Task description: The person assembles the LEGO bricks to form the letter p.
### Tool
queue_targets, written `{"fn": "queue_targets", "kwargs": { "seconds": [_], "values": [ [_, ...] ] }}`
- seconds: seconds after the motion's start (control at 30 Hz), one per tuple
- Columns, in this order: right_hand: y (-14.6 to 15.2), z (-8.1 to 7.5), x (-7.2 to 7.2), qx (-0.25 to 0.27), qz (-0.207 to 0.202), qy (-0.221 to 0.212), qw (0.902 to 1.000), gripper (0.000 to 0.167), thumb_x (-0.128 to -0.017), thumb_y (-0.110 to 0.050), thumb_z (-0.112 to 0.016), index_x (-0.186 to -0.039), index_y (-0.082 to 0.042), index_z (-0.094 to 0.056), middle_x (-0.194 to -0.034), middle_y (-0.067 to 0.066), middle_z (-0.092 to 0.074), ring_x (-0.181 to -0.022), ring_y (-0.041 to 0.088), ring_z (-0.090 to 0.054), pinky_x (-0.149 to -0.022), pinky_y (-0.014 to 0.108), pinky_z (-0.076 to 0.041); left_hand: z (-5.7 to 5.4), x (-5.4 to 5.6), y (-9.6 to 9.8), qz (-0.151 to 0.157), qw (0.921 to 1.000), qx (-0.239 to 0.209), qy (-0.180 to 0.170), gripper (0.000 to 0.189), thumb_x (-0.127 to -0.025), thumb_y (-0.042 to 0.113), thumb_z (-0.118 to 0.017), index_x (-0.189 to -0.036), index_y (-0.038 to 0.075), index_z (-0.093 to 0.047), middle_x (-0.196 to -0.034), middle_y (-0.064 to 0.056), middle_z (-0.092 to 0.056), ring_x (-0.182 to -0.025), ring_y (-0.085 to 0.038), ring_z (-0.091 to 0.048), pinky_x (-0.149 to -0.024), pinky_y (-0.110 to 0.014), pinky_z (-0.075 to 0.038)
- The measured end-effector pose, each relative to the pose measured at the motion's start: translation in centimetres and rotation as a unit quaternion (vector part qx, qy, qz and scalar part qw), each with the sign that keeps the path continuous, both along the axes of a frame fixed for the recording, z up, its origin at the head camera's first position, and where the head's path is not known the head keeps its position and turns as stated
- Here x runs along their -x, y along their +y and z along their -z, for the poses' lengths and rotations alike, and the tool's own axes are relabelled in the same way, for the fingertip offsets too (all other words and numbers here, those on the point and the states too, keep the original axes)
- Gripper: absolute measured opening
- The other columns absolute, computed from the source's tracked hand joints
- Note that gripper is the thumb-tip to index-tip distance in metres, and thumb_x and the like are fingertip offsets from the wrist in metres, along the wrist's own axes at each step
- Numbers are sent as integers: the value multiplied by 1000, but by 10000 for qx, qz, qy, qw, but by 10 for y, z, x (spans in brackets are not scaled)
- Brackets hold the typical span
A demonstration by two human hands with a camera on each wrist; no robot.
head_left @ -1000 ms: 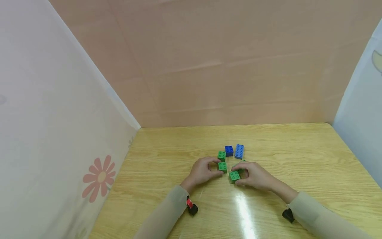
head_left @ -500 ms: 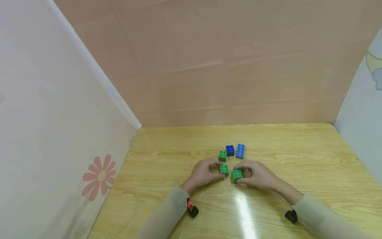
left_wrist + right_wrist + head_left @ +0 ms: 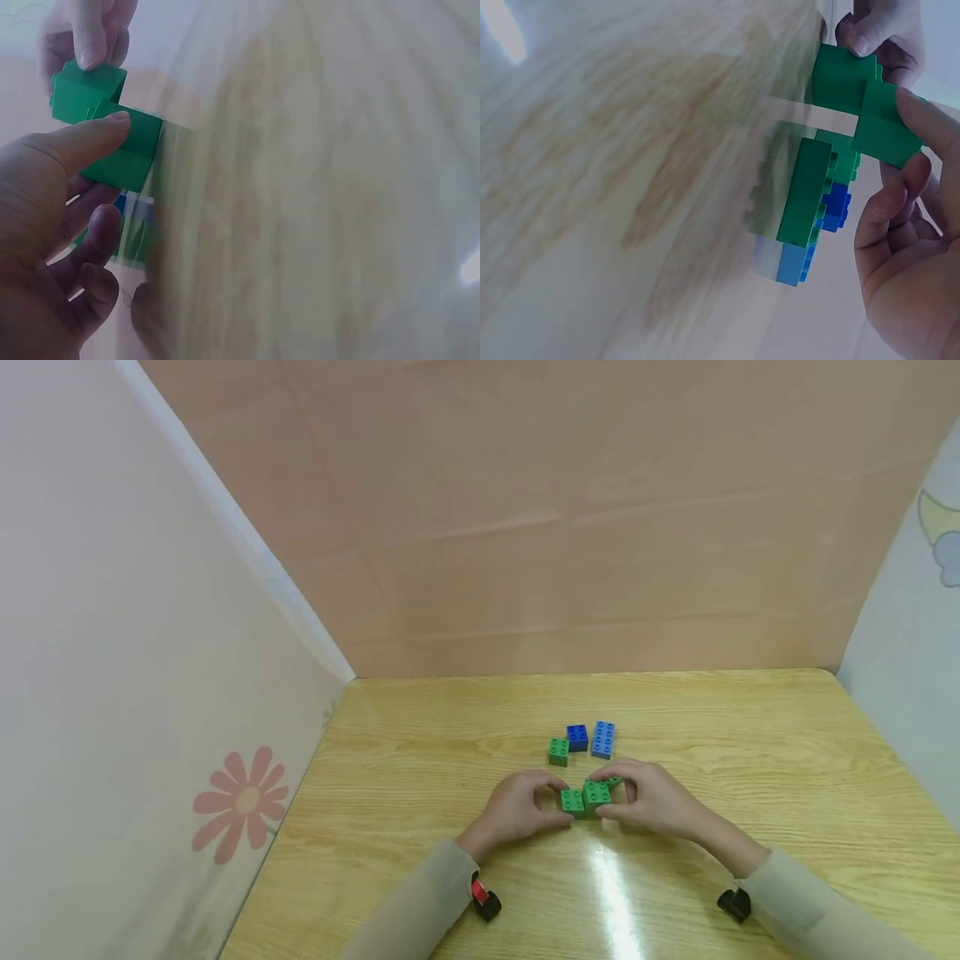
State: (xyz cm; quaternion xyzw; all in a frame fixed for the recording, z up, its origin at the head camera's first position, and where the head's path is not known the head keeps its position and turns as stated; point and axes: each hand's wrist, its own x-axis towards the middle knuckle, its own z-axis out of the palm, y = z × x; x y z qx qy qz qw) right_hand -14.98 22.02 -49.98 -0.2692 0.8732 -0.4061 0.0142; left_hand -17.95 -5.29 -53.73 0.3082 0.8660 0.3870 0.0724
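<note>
Between the thumb and fingers of my left hand (image 3: 521,806), a square green brick (image 3: 572,803) is pinched low at the tabletop, studs up. My right hand (image 3: 648,797) pinches another square green brick (image 3: 597,793) just right of it. In the right wrist view, this right-hand brick (image 3: 885,124) is off the table, higher than the left-hand brick (image 3: 844,79). The two bricks meet or overlap at their near sides; I cannot tell whether they are joined. Behind the right fingers lies a longer green brick (image 3: 808,191), mostly hidden in the head view.
Farther back on the wooden table (image 3: 420,727) stand a small green brick (image 3: 558,752), a dark blue square brick (image 3: 577,737) and a longer light blue brick (image 3: 603,739). A draped wall (image 3: 525,568) rises behind the table's far edge.
My left hand has slid its green brick right and nearer, away from the small green brick behind. The right-hand brick has shifted slightly right and back, and the gap between the two has closed.
</note>
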Motion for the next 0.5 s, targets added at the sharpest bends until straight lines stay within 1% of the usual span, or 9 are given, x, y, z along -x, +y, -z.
{"fn": "queue_targets", "kwargs": {
  "seconds": [0.13, 0.23, 0.37, 0.43, 0.5],
  "values": [
    [1, -2, -1, 0, 42, 49, 10000, 41, -84, -32, -89, -120, -18, -74, -106, -8, -70, -57, 3, -46, -50, 24, -43, -1, -4, 2, 40, 10000, 65, 32, 41, -82, 44, -89, -117, 27, -75, -113, 23, -67, -67, 0, -53, -64, -20, -48],
    [1, -5, -2, 69, 57, 118, 9999, 40, -84, -28, -90, -119, -18, -74, -106, -9, -70, -56, 3, -46, -49, 24, -42, -4, -8, 4, 47, 9999, 125, 54, 40, -82, 44, -89, -116, 28, -76, -112, 24, -67, -70, 0, -53, -66, -20, -48],
    [-1, -9, -4, 127, 95, 169, 9997, 40, -83, -25, -90, -119, -17, -74, -95, -9, -67, -55, 3, -45, -48, 24, -41, -5, -12, 6, 71, 9997, 174, 144, 39, -82, 42, -90, -116, 28, -76, -110, 24, -67, -71, 1, -53, -67, -19, -47],
    [-3, -10, -5, 132, 85, 165, 9997, 40, -83, -24, -90, -119, -17, -74, -89, -8, -65, -55, 2, -44, -48, 23, -41, -5, -12, 7, 95, 9996, 164, 199, 39, -83, 42, -89, -116, 27, -76, -109, 24, -67, -75, 2, -55, -69, -18, -47],
    [-5, -11, -7, 145, 47, 183, 9997, 39, -83, -24, -90, -118, -16, -74, -88, -6, -65, -55, 2, -44, -48, 23, -41, -5, -13, 8, 121, 9996, 148, 222, 40, -83, 42, -89, -117, 26, -76, -109, 23, -68, -79, 3, -56, -72, -17, -47]
  ]
}}
